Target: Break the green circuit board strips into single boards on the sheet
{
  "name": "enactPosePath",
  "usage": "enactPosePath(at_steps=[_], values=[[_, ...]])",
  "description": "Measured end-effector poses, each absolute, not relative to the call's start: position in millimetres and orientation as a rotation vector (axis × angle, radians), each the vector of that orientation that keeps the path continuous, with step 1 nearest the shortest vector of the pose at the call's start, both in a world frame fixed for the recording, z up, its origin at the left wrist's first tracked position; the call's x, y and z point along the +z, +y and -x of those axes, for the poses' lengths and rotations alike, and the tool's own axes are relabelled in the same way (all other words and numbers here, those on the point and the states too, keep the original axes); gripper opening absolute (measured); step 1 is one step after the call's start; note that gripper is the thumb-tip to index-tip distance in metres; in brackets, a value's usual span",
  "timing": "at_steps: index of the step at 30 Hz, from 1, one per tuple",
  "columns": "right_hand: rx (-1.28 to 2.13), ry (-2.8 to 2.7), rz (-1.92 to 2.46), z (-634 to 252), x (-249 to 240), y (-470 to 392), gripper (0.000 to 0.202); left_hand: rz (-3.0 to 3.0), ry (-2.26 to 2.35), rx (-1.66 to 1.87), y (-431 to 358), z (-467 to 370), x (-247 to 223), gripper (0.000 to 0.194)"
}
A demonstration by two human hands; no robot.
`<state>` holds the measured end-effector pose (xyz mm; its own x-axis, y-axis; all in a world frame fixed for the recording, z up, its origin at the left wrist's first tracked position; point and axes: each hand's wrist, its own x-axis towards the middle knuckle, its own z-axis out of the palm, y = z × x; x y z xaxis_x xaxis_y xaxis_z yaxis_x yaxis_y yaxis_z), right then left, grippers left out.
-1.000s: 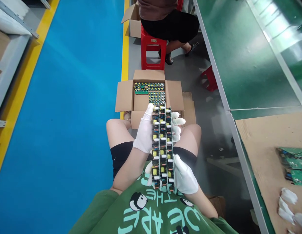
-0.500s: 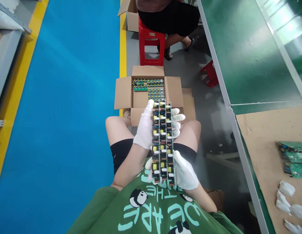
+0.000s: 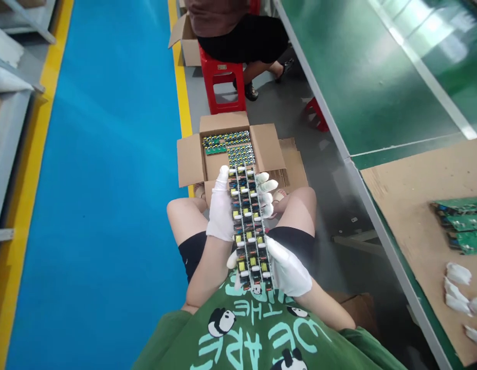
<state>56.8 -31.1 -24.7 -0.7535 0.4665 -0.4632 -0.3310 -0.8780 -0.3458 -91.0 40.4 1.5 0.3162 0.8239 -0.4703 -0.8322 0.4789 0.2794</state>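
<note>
Between my two white-gloved hands is a stack of circuit boards [image 3: 249, 226], standing on edge side by side with yellow, white and black parts showing. My left hand [image 3: 220, 210] wraps its far end, thumb on the left side and fingertips coming out on the right. Nearer my body, my right hand [image 3: 290, 270] grips the other end, its thumb side along the right and fingertips showing at the left. Beyond the stack, an open cardboard box [image 3: 191, 159] on the floor holds more circuit boards [image 3: 238, 149] in rows; the stack's far end overlaps its near edge in view.
A person [image 3: 238, 31] sits on a red stool [image 3: 223, 82] past the box. At right runs a green table [image 3: 338, 61] with a cardboard sheet [image 3: 408, 205], green boards [image 3: 465, 226] and crumpled white gloves [image 3: 458, 288]. Grey shelving [image 3: 11, 128] stands left of the blue floor.
The view has shifted, with the box and stool now a little lower and further left. The stack leans slightly more to the left at its far end, still in both hands.
</note>
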Motion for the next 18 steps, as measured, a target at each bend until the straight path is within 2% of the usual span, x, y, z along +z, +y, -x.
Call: enactPosePath(at_steps=[3,8,13,16,18], values=[[2.508,-0.337,0.635,-56.6,-32.3,-35.5,0.054,-0.226,0.699,1.103,41.3,88.4,2.5,0.083],[2.437,-0.442,0.547,-60.7,-47.8,-26.0,0.068,-0.578,0.546,1.040,39.0,73.7,-14.5,0.113],[2.541,-0.434,0.261,-85.8,-76.1,8.2,0.093,-0.572,0.800,1.049,61.5,52.9,-15.1,0.063],[2.463,-0.436,0.176,-104.9,-98.3,20.6,0.102,-0.732,1.017,0.878,92.8,20.1,17.2,0.055],[2.311,-0.373,0.196,-114.2,-113.0,22.3,0.093,-0.945,1.084,0.726,112.9,-13.8,42.9,0.052]])
